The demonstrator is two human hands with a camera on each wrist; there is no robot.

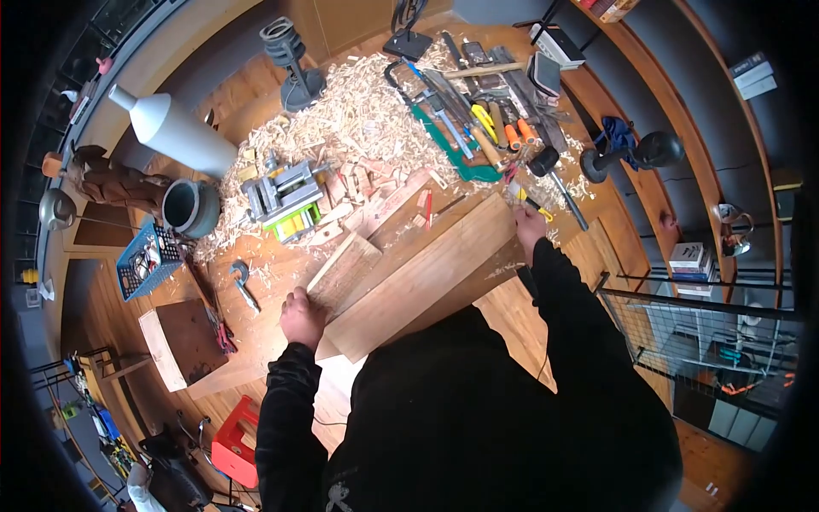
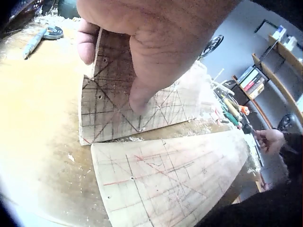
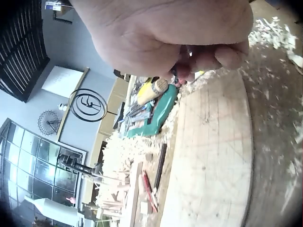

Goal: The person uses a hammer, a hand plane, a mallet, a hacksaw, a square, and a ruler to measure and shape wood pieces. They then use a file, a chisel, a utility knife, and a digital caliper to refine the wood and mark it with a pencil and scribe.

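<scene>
The left hand (image 1: pixel 303 319) grips a short board (image 1: pixel 345 271) marked with crossing pencil lines, its thumb flat on the lined face (image 2: pixel 113 106). Alongside lies a long wooden board (image 1: pixel 426 277), slanting from the left hand toward the right one; in the left wrist view its near end (image 2: pixel 156 179) bears red and dark lines. At the long board's far end, the right hand (image 1: pixel 531 225) has curled fingers round a small dark object, mostly hidden by the palm (image 3: pixel 175 38). A yellow-handled tool (image 1: pixel 534 205) lies just beyond the fingers.
Shavings (image 1: pixel 358 102) cover the back of the bench around a vise (image 1: pixel 286 196). Saws, chisels and a black mallet (image 1: pixel 543 161) lie at the right. A wrench (image 1: pixel 245 286), a blue basket (image 1: pixel 149 260) and a wooden box (image 1: pixel 183 343) are at the left.
</scene>
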